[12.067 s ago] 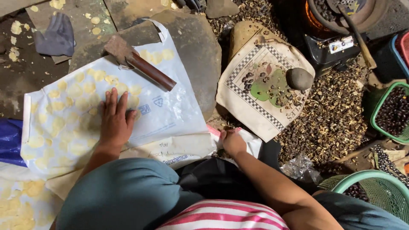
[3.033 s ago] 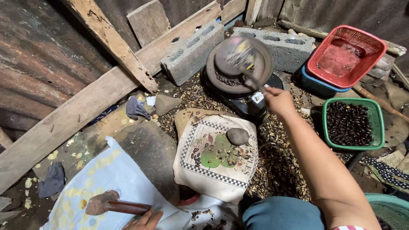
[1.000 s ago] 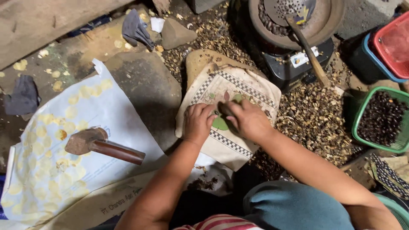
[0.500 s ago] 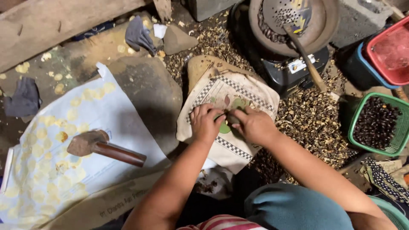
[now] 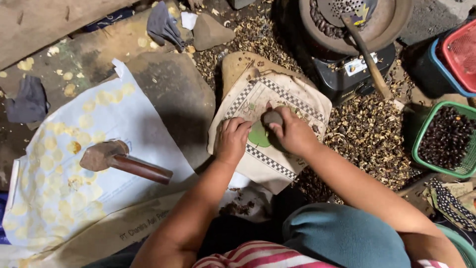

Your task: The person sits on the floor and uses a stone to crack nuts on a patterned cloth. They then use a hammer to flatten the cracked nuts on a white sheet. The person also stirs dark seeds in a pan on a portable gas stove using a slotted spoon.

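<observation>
Stone (image 5: 271, 118) is now up in your right hand (image 5: 293, 133), fingers curled round it above the green patch of the patterned cloth (image 5: 277, 124); half a second ago both hands lay flat there. Your left hand (image 5: 232, 140) is bunched, fingertips pressed to the cloth just beside it, so the pounding looks ready to begin. Outward lie the mallet (image 5: 124, 161) on the spotted sheet (image 5: 59, 173), husk litter (image 5: 362, 134), the green basket (image 5: 446, 139) of dark seeds and the stove (image 5: 347, 74). Nothing blocks your hands.
</observation>
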